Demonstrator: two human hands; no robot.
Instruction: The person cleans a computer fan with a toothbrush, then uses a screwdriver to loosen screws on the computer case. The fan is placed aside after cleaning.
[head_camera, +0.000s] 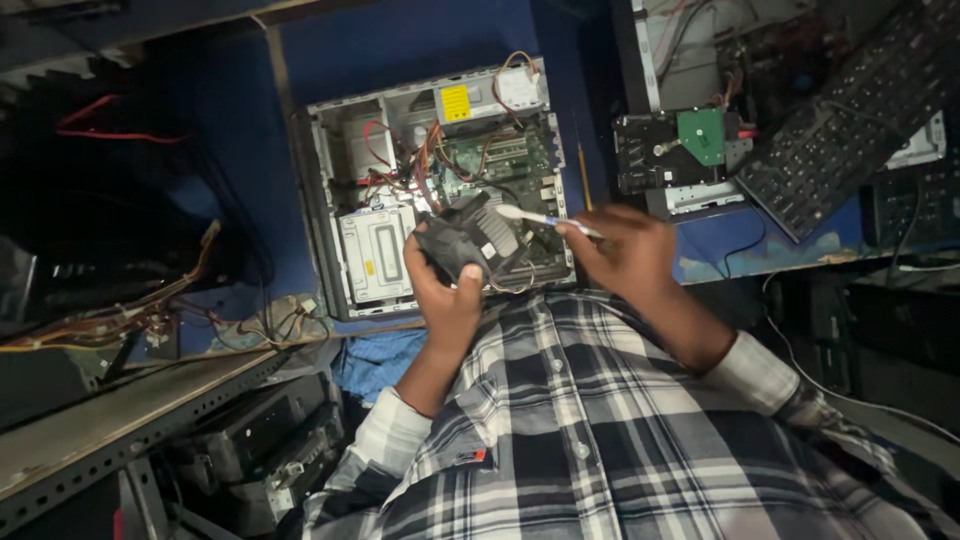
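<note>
The left hand (445, 290) held a black CPU cooler fan with its finned heatsink (468, 240), fingers (418, 255) curled round its rim, above the open computer case (435, 190) that lay on the blue desk (400, 45). The right hand (625, 250) pinched a small white brush (540, 217) between thumb and fingertips, its head aimed at the heatsink's metal fins, close to them; whether it touched could not be told. The cooler sat against the left palm, well clear of the right fingers.

The main risk, judging from this pose, was the cooler slipping from a one-handed grip and dropping onto the green motherboard (495, 155) and loose wiring below. A hard push with the brush might also bend fins or knock dust into the case.
</note>
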